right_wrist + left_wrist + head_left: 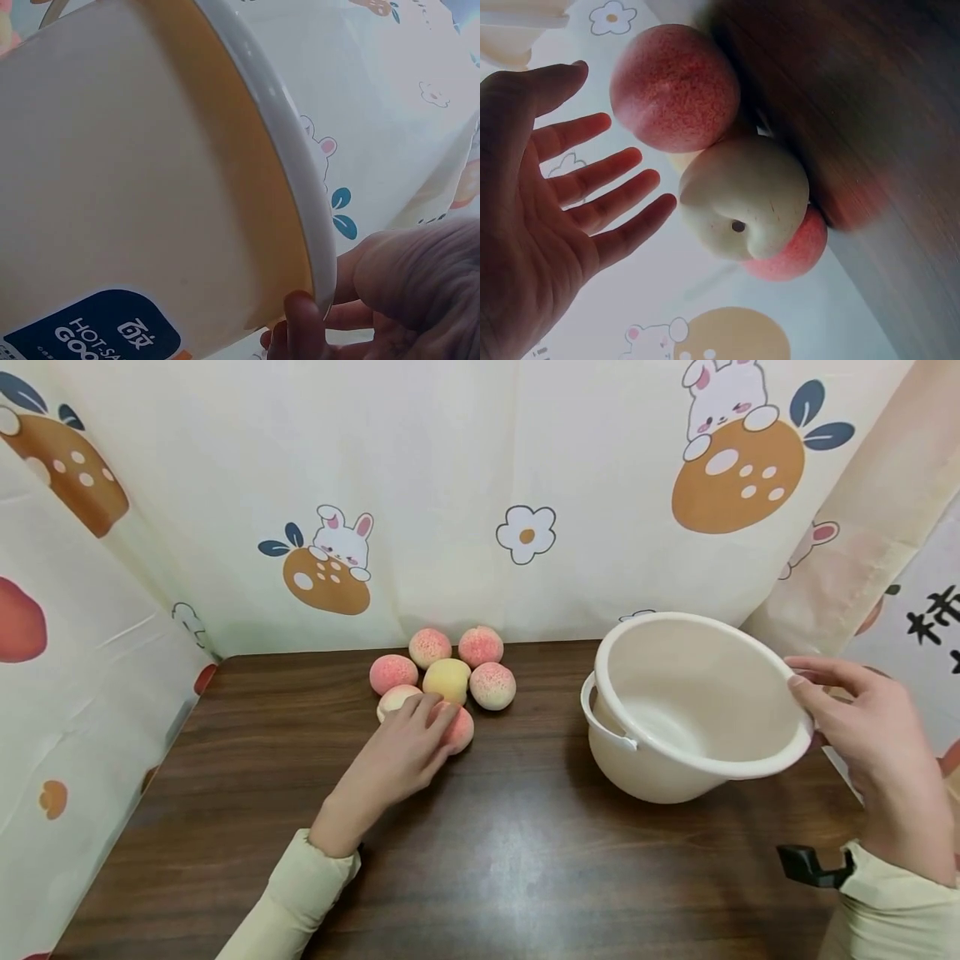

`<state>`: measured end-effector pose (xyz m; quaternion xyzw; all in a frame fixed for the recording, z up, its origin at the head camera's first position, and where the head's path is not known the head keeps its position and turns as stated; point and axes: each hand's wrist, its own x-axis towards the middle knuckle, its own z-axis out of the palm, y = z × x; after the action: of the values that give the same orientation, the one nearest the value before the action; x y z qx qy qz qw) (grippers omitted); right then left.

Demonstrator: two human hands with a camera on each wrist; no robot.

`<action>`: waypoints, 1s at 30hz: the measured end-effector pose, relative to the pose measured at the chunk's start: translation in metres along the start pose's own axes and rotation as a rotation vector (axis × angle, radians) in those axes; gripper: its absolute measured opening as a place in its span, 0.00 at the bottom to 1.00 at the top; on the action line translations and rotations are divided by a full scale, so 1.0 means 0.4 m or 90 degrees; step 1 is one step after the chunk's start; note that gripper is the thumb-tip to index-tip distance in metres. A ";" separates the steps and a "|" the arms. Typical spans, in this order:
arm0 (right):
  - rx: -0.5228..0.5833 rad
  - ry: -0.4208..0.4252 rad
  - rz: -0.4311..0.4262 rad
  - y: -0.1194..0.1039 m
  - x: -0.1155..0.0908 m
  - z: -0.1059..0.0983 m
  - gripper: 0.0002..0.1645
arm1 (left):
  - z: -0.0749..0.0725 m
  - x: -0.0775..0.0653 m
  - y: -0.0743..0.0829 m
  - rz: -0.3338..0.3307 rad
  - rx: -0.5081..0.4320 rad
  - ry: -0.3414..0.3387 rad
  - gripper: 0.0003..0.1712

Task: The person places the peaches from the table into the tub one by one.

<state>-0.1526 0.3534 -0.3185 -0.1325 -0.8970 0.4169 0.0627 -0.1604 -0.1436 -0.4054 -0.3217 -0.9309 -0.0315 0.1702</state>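
Note:
Several toy-like peaches lie in a cluster at the back middle of the table. My left hand (401,747) hovers at the cluster's front, over a pink peach (459,728) and a pale peach (393,700). In the left wrist view, its fingers are spread and loosely bent, apart from the red peach (675,86) and the pale peach with a small dark hole (742,195). On the right, my right hand (873,727) grips the rim of a cream plastic bucket (645,777). The right wrist view shows the bucket's wall (150,150) with fingers and thumb at its rim.
Behind the table (480,877) hangs a pale curtain (450,460) printed with rabbits and fruit. A carry handle (603,722) hangs on the bucket's left side. A dark label (97,330) is on its outer wall.

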 end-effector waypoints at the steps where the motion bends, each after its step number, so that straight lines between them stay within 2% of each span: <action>1: -0.002 -0.005 -0.006 -0.001 0.002 0.003 0.30 | 0.002 0.001 0.001 0.002 0.001 -0.001 0.27; 4: 0.000 -0.022 -0.025 -0.005 0.007 0.011 0.31 | 0.008 0.004 0.006 0.011 -0.002 0.006 0.24; 9: 0.039 -0.055 -0.042 -0.010 0.014 0.021 0.20 | 0.020 0.009 0.012 0.025 0.001 0.022 0.23; 15: 0.073 -0.101 -0.066 -0.018 0.021 0.028 0.11 | 0.034 0.016 0.012 0.035 0.017 0.004 0.26; 19: 0.080 -0.125 -0.086 -0.024 0.026 0.032 0.12 | 0.041 0.019 0.014 0.033 0.025 0.000 0.28; 24: 0.063 -0.148 -0.101 -0.037 0.026 0.041 0.19 | 0.050 0.022 0.015 0.041 0.028 0.008 0.32; 30: 0.075 -0.194 -0.121 -0.041 0.020 0.043 0.19 | 0.059 0.024 0.013 0.049 0.017 0.020 0.37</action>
<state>-0.1671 0.3328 -0.3171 0.0214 -0.8787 0.4761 -0.0270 -0.1713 -0.1297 -0.4245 -0.3541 -0.9154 -0.0173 0.1905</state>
